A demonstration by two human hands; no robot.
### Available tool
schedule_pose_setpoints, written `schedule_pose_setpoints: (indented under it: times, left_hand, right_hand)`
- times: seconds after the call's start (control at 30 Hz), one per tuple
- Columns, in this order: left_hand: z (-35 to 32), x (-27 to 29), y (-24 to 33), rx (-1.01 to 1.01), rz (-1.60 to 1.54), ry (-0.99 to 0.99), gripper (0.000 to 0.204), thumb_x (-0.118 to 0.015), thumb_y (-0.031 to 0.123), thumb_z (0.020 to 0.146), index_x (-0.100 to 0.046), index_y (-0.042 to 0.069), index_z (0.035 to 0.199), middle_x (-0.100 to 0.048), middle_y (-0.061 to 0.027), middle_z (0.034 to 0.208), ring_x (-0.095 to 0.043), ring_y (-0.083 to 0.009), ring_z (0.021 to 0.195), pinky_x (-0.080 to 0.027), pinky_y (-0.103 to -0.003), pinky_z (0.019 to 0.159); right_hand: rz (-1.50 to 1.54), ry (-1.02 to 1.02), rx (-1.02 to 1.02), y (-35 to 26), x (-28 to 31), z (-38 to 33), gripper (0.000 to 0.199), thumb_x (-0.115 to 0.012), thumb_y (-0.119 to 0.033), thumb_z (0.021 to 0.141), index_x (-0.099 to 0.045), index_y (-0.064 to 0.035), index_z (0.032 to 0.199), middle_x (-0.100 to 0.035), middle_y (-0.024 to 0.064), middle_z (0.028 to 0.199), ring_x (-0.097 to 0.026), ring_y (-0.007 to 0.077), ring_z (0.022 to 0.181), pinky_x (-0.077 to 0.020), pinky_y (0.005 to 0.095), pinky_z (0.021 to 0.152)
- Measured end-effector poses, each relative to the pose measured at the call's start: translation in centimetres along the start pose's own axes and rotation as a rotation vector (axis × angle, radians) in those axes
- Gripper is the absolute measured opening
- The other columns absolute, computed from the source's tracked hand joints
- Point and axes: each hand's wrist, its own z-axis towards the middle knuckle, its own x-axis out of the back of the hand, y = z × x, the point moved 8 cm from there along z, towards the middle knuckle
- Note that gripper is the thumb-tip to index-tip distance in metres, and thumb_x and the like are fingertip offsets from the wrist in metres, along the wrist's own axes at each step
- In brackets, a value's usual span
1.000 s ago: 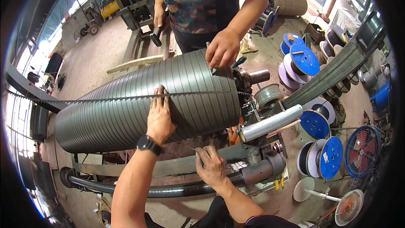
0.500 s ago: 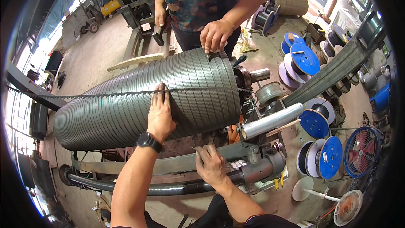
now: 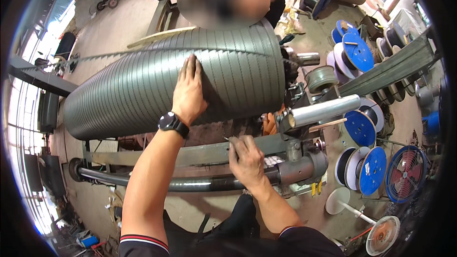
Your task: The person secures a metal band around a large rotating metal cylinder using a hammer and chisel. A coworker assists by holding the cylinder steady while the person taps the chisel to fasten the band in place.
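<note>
My left hand (image 3: 189, 93) lies flat on the ribbed surface of a large dark metal roll (image 3: 143, 90), fingers stretched out and pointing away from me. Just past its fingertips, a dark toothed strip (image 3: 157, 51) runs across the roll's upper side. My right hand (image 3: 247, 162) hovers low in front of the roll, above a steel beam (image 3: 204, 154). Its fingers are pinched together, and a tiny thin tip shows at them, too small to name. A co-worker leans over the far side of the roll; a blurred patch hides their hands.
A bright metal cylinder (image 3: 324, 110) juts out at the roll's right end, beside a small wire spool (image 3: 322, 79). Several blue and white reels (image 3: 372, 170) stand on the right, near a floor fan (image 3: 406, 173). A curved black bar (image 3: 200, 183) crosses in front of my legs.
The toothed strip now sits farther from me on the roll, beyond my left fingertips. The co-worker has bent down over the roll. My view has tilted, so the roll appears higher.
</note>
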Motion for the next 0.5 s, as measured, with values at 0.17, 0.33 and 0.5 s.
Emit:
schedule_pose_setpoints:
  times: [0.17, 0.33, 0.5]
  left_hand:
    - [-0.3, -0.9, 0.2, 0.03, 0.056, -0.075, 0.123, -0.094, 0.014, 0.061, -0.023, -0.011, 0.159, -0.023, -0.0293, 0.168, -0.024, -0.0432, 0.157, -0.024, -0.045, 0.131]
    - [-0.7, -1.3, 0.0, 0.05, 0.038, -0.069, 0.122, -0.091, 0.012, 0.063, -0.021, -0.011, 0.16, -0.02, -0.0302, 0.169, -0.023, -0.0438, 0.157, -0.022, -0.045, 0.132]
    - [-1.5, -1.8, 0.4, 0.058, 0.05, -0.078, 0.122, -0.091, 0.011, 0.063, -0.021, -0.011, 0.161, -0.015, -0.0308, 0.17, -0.021, -0.0453, 0.158, -0.022, -0.046, 0.132]
  right_hand:
    - [-0.012, 0.026, -0.027, 0.4, 0.4, -1.2, 0.024, -0.074, -0.001, 0.086, -0.07, -0.0073, 0.109, -0.064, 0.0111, 0.097, -0.07, 0.0328, 0.083, -0.0587, 0.0418, 0.07]
    - [0.0, 0.04, -0.022, 0.3, 1.2, -1.1, 0.023, -0.074, -0.001, 0.086, -0.071, -0.007, 0.108, -0.065, 0.0111, 0.098, -0.071, 0.0325, 0.083, -0.059, 0.0415, 0.071]
    - [0.014, 0.04, -0.018, 0.2, 2.2, -1.0, 0.023, -0.074, -0.001, 0.085, -0.072, -0.0064, 0.108, -0.065, 0.0116, 0.098, -0.071, 0.0325, 0.083, -0.0588, 0.0415, 0.071]
